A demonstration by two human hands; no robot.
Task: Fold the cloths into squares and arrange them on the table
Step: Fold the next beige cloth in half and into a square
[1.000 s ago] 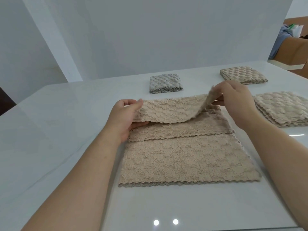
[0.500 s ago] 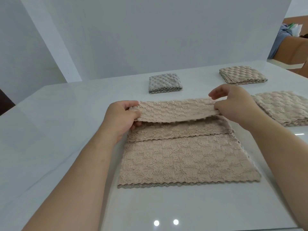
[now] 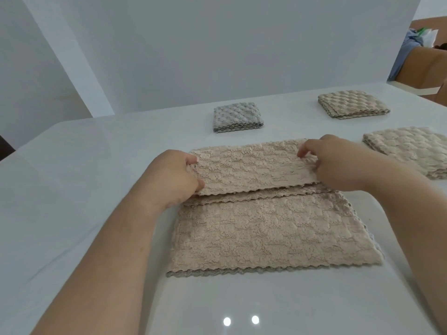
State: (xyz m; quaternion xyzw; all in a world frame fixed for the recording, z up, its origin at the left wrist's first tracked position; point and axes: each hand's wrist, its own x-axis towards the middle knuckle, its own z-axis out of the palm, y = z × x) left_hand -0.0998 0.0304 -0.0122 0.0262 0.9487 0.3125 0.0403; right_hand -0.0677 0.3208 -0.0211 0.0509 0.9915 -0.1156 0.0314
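A beige textured cloth lies on the white table in front of me. Its far part is folded toward me into a flap that lies over the cloth's upper half. My left hand pinches the flap's left end. At the flap's right end my right hand grips the cloth with curled fingers. A grey folded square sits behind the cloth, and a beige folded square lies at the far right.
A stack of unfolded cream cloths lies at the right edge of the table. Grey wall panels rise behind the table. Brown furniture with clutter stands at the far right.
Both hands brought the raised far flap down and toward me. It now lies nearly flat over the cloth's upper half, where a second ago it was lifted and arched.
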